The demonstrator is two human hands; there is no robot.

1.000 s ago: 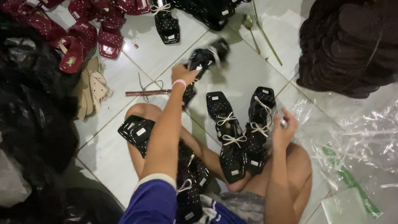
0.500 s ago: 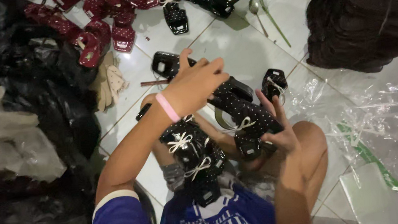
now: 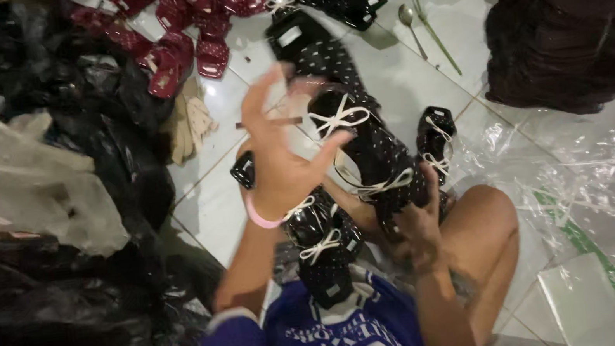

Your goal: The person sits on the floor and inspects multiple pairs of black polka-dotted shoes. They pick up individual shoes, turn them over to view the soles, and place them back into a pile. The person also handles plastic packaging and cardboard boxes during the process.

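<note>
Left hand (image 3: 281, 153) lifted off black shoes (image 3: 367, 150).

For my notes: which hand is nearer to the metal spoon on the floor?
Left. The left hand is raised below-left of the spoon; the right hand sits lower, by the knee.

Roughly seven black dotted sandals (image 3: 367, 150) near the lap, perhaps eight maroon sandals (image 3: 184, 24), one spoon (image 3: 407, 18).
</note>
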